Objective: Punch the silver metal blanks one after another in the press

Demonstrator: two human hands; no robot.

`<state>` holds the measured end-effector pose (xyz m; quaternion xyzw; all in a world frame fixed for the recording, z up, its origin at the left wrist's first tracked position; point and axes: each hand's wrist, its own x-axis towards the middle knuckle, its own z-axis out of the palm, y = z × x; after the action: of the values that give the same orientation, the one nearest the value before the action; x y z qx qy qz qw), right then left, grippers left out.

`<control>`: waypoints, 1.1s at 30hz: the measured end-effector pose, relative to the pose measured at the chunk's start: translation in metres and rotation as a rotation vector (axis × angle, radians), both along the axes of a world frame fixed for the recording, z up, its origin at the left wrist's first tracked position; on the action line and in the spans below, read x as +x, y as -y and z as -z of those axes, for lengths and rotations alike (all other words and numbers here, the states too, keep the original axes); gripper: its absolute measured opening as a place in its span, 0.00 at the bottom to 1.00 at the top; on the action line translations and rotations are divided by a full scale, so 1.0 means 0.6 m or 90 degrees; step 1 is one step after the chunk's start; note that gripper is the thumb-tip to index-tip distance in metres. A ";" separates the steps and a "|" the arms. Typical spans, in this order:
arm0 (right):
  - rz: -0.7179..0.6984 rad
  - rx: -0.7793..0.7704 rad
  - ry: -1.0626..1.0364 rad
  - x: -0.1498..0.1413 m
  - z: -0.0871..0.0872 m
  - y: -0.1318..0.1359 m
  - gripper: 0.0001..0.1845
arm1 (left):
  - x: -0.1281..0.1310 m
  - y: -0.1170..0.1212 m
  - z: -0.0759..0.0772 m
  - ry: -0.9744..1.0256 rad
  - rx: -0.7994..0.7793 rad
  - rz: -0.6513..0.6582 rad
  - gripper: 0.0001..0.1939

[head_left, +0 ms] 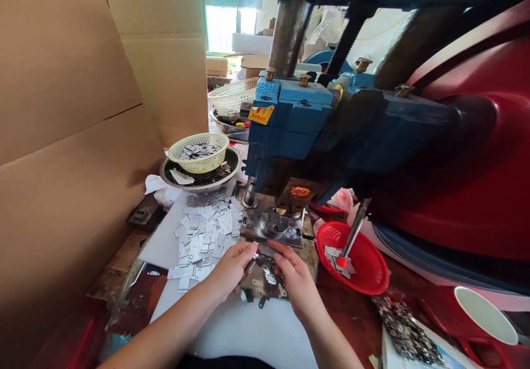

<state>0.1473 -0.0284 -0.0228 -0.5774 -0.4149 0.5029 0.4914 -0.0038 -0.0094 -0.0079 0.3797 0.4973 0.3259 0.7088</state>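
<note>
My left hand is closed, thumb and forefinger pinched at a small metal piece that is mostly hidden by the fingers. Facing it, my right hand has its thumb and fingers curled together; whatever they grip is hard to make out. Both hands are just in front of the die of a blue press. Under and between them, small flat metal parts lie on the press base, one bright silver piece among them.
Flat metal plates lie heaped at left. Behind them, a pale perforated basket sits on a metal bowl. Right of the press are a red basket with a metal-rod handle, and a red mug. Cardboard walls the left.
</note>
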 end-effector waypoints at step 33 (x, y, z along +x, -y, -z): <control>0.040 0.188 0.427 0.066 0.021 -0.165 0.13 | 0.030 -0.101 -0.031 -0.623 0.521 0.232 0.21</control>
<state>0.1871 0.0703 -0.0353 -0.6457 -0.6028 0.2053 0.4214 0.0140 0.0510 0.0104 0.8004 0.5259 0.1529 0.2435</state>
